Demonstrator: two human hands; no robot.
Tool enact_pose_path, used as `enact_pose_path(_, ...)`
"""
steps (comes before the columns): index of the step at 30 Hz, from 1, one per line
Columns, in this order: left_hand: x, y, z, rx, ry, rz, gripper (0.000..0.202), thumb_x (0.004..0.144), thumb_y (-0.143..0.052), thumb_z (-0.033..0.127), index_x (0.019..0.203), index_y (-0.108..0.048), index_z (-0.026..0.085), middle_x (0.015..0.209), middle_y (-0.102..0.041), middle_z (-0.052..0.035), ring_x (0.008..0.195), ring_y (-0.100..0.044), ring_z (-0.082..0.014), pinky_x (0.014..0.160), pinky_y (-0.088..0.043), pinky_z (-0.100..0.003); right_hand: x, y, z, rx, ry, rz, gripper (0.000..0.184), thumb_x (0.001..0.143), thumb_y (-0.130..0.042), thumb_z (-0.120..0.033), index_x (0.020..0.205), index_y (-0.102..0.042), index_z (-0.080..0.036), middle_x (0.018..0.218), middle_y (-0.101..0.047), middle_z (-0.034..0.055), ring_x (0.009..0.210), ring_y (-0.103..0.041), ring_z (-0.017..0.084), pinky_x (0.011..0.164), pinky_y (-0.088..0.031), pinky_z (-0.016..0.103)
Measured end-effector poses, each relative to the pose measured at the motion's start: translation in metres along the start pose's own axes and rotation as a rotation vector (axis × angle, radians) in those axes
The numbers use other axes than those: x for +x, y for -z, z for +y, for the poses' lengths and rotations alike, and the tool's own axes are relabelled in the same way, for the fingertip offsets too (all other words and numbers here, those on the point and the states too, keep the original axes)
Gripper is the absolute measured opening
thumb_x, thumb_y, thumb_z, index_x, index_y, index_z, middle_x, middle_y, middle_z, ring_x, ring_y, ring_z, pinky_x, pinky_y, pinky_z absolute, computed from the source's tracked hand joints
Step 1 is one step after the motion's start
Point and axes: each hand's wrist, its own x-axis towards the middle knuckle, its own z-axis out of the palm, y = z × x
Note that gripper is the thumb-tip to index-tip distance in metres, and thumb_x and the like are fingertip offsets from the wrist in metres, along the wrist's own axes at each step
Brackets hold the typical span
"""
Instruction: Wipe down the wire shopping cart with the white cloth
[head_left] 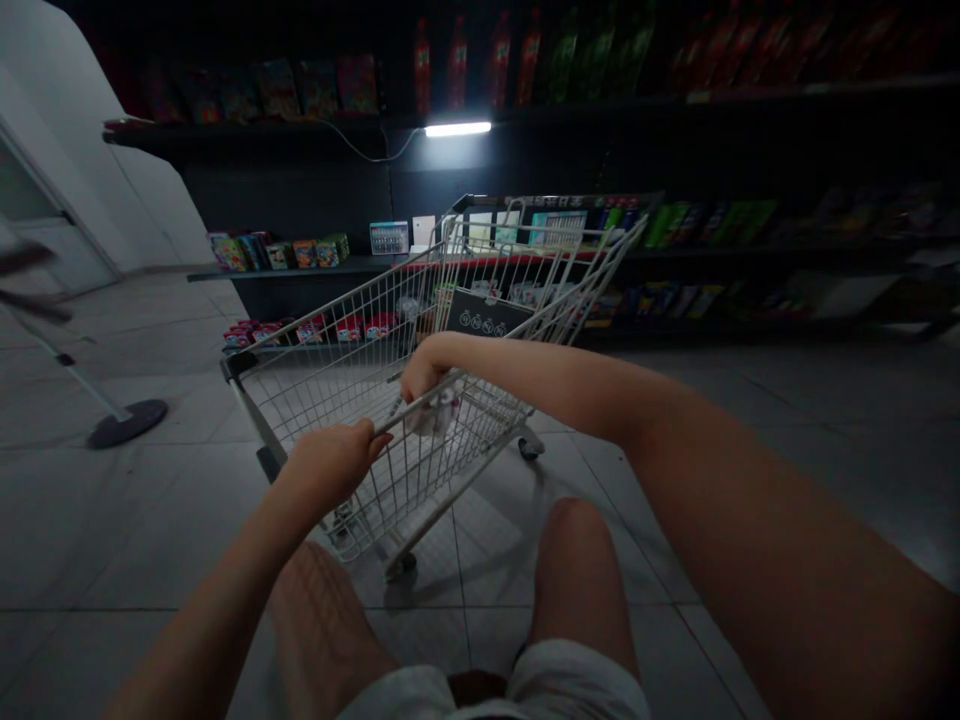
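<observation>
A wire shopping cart [352, 345] stands tilted in front of me on a tiled floor, its basket seemingly bare. My left hand [334, 460] is wrapped round the cart's handle bar at the near end. My right hand [421, 372] grips the same bar further along, fingers curled over it. My bare knees show below the cart.
Dark store shelves [300, 265] run across the back, stocked with small boxes, packets and bottles, lit by one strip light [457, 128]. A pole on a round base [126, 421] stands on the floor at left. A white wall and door are at far left.
</observation>
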Motion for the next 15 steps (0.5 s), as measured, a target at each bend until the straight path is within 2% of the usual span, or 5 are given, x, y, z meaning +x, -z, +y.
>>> enact_pose_path(3,0.003,-0.004,-0.014,0.019,-0.009,-0.017,0.045,0.1,-0.028,0.047,0.096,-0.063,0.019,0.076,-0.071,-0.0098,0.067,-0.066,-0.025,0.054,-0.031,-0.03,-0.028,0.012,-0.001,-0.153,0.223,0.077,0.022,0.076,-0.059,-0.008,0.094,-0.071,-0.007,0.074,-0.066,-0.0006,0.067,-0.06,0.01,0.069,-0.047,0.024)
enact_pose_path(5,0.005,-0.005,-0.023,0.013,-0.009,-0.025,0.045,0.1,-0.028,0.047,0.098,-0.062,0.018,0.077,-0.071,-0.0095,0.069,-0.066,-0.0248,0.055,-0.031,-0.03,-0.044,0.006,-0.006,-0.264,0.423,0.3,0.03,0.076,-0.054,-0.005,0.099,-0.072,-0.011,0.084,-0.07,0.0008,0.077,-0.062,0.011,0.074,-0.047,0.024)
enact_pose_path(9,0.006,-0.007,-0.04,-0.075,-0.01,-0.031,0.045,0.099,-0.027,0.049,0.101,-0.062,0.021,0.087,-0.071,-0.0075,0.078,-0.066,-0.0236,0.06,-0.034,-0.029,-0.044,-0.04,-0.003,-0.521,0.681,0.827,0.04,0.08,-0.051,-0.006,0.112,-0.07,-0.018,0.117,-0.068,0.0059,0.1,-0.06,0.015,0.09,-0.044,0.029)
enact_pose_path(12,0.007,-0.011,-0.052,-0.128,-0.015,-0.029,0.047,0.098,-0.026,0.052,0.092,-0.06,0.021,0.09,-0.068,-0.0059,0.08,-0.064,-0.0213,0.062,-0.035,-0.029,-0.03,-0.056,0.039,-0.664,0.658,1.126,0.043,0.082,-0.051,-0.008,0.12,-0.066,-0.022,0.13,-0.062,0.0053,0.106,-0.058,0.018,0.096,-0.043,0.035)
enact_pose_path(15,0.006,-0.017,-0.064,-0.14,-0.037,-0.011,0.049,0.097,-0.025,0.055,0.082,-0.056,0.02,0.087,-0.065,-0.0058,0.077,-0.061,-0.0194,0.063,-0.036,-0.029,-0.029,-0.037,0.111,-0.658,0.492,1.316,0.042,0.08,-0.053,-0.007,0.117,-0.066,-0.022,0.128,-0.063,0.0034,0.111,-0.058,0.019,0.099,-0.045,0.038)
